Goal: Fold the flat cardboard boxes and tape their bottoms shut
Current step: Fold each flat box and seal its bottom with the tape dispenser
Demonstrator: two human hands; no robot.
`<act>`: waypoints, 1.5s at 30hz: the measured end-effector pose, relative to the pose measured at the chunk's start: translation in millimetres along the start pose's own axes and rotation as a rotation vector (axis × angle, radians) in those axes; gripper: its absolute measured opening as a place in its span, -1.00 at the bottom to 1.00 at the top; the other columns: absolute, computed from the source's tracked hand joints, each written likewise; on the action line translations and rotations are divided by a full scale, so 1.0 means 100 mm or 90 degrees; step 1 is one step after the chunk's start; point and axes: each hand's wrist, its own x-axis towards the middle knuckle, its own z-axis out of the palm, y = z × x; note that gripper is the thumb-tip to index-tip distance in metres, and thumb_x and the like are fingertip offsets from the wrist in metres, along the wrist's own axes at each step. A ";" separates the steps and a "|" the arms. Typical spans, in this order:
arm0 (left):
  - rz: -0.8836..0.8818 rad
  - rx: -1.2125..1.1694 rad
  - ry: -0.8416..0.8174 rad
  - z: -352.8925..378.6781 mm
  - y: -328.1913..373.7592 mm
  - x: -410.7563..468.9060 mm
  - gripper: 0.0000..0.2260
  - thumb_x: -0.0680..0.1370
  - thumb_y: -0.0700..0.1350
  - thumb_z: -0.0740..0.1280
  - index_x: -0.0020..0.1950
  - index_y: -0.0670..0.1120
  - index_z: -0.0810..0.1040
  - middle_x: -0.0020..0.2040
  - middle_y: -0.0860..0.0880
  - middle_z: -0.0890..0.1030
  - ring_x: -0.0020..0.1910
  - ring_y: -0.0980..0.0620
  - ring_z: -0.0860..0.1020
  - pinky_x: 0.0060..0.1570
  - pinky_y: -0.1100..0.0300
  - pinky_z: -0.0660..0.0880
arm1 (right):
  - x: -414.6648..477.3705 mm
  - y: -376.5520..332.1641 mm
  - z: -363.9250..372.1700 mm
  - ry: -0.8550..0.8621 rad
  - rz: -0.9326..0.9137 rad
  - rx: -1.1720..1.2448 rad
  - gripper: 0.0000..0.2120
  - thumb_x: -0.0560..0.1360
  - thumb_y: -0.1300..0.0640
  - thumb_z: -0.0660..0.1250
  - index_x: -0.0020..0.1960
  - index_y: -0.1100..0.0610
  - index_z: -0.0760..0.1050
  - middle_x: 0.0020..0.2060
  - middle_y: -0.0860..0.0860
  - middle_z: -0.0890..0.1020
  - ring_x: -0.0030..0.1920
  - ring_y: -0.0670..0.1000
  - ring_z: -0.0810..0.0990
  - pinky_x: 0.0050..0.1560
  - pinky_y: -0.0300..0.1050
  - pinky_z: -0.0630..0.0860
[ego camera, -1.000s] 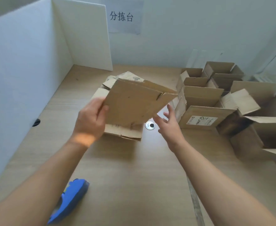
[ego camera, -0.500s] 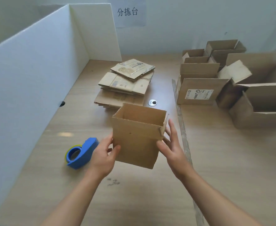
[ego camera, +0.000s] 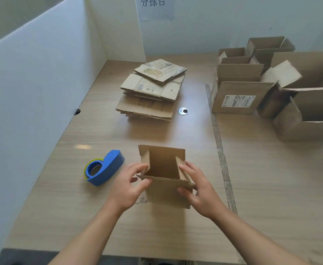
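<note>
You've got one cardboard box squared up, standing by the near edge of the desk, open end up. Your left hand and right hand each have fingers clamped at a side flap, both flaps turned inward. The long flaps look unclosed, and I see no tape on it. The blue tape dispenser lies just left. A stack of flat boxes waits near the far edge, and erected boxes fill the far right corner.

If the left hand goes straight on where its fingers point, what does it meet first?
The cardboard box: fingertips of the left hand touch its left flap, which would probably fold inward.
</note>
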 end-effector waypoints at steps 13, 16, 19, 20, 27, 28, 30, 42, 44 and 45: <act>0.006 -0.013 -0.010 -0.04 -0.48 -0.09 -0.71 0.40 0.19 0.42 0.08 0.24 0.50 0.22 0.26 0.39 0.13 0.18 0.53 -0.05 0.29 0.56 | -0.13 -0.05 0.45 0.120 0.115 0.044 -0.67 0.42 -0.26 0.34 0.17 -0.28 0.58 0.39 -0.42 0.24 0.44 -0.24 0.31 0.32 0.05 0.48; -0.043 -0.017 -0.023 -0.04 -0.45 -0.02 -0.30 0.45 0.02 0.51 0.46 0.28 0.20 0.22 0.28 0.34 0.05 0.27 0.48 -0.07 0.29 0.54 | -0.11 -0.13 0.51 0.161 0.154 0.088 -0.50 0.49 -0.06 0.43 0.33 -0.39 0.35 0.36 -0.39 0.34 0.41 -0.22 0.35 0.27 0.06 0.54; -0.058 -0.002 -0.083 -0.09 -0.46 0.10 -0.05 0.44 0.00 0.52 0.50 0.40 -0.15 0.23 0.32 0.30 0.05 0.19 0.46 -0.04 0.28 0.51 | -0.10 -0.18 0.51 0.167 0.188 0.120 -0.21 0.53 0.14 0.42 0.49 -0.37 0.04 0.35 -0.40 0.35 0.36 -0.31 0.37 0.23 -0.17 0.52; -0.054 0.008 -0.105 -0.11 -0.44 0.14 -0.03 0.44 0.01 0.52 0.50 0.42 -0.17 0.22 0.32 0.30 0.04 0.17 0.46 -0.03 0.30 0.48 | -0.09 -0.19 0.51 0.163 0.197 0.111 -0.16 0.53 0.15 0.42 0.49 -0.39 -0.03 0.35 -0.39 0.33 0.33 -0.36 0.37 0.20 -0.25 0.51; 0.041 0.011 -0.086 -0.17 -0.56 0.17 -0.57 0.49 -0.06 0.48 0.16 0.36 0.39 0.18 0.15 0.47 0.05 0.15 0.50 -0.09 0.35 0.54 | 0.02 -0.23 0.52 0.198 0.171 0.032 -0.48 0.48 0.09 0.48 0.20 -0.44 0.39 0.34 -0.21 0.36 0.32 -0.24 0.41 0.32 -0.16 0.41; 0.049 0.020 -0.082 -0.17 -0.59 0.14 -0.64 0.50 -0.07 0.47 0.17 0.27 0.46 0.18 0.13 0.48 0.06 0.14 0.50 -0.08 0.37 0.54 | 0.04 -0.23 0.54 0.199 0.168 0.007 -0.58 0.48 0.10 0.48 0.15 -0.37 0.46 0.35 -0.17 0.37 0.37 -0.17 0.40 0.40 -0.08 0.36; 0.051 0.041 -0.067 -0.15 -0.62 0.12 -0.70 0.53 -0.05 0.45 0.25 0.05 0.55 0.19 0.12 0.49 0.08 0.13 0.50 -0.06 0.37 0.55 | 0.08 -0.24 0.56 0.195 0.168 -0.027 -0.64 0.51 0.14 0.45 0.10 -0.29 0.48 0.40 -0.06 0.36 0.44 -0.10 0.33 0.48 -0.13 0.27; -0.005 0.009 -0.021 -0.03 -0.58 0.14 -0.68 0.54 -0.03 0.43 0.28 0.02 0.51 0.19 0.14 0.52 0.12 0.09 0.55 0.10 0.05 0.57 | 0.13 -0.25 0.52 0.177 0.174 -0.060 -0.76 0.57 0.17 0.38 0.15 -0.12 0.53 0.48 0.02 0.31 0.40 -0.23 0.28 0.44 -0.23 0.28; 0.001 0.016 -0.033 0.06 -0.53 0.15 -0.67 0.55 -0.01 0.41 0.30 0.01 0.51 0.19 0.15 0.50 0.13 0.08 0.54 0.13 0.02 0.55 | 0.13 -0.23 0.43 0.185 0.182 -0.055 -0.76 0.56 0.18 0.38 0.12 -0.13 0.53 0.47 0.03 0.33 0.41 -0.22 0.28 0.42 -0.29 0.28; 0.003 0.022 -0.031 0.08 -0.50 0.17 -0.67 0.56 -0.01 0.40 0.31 0.00 0.51 0.20 0.14 0.50 0.14 0.07 0.54 0.15 0.05 0.53 | 0.14 -0.23 0.40 0.187 0.185 -0.059 -0.76 0.56 0.18 0.38 0.12 -0.13 0.54 0.47 0.04 0.33 0.41 -0.21 0.28 0.40 -0.37 0.27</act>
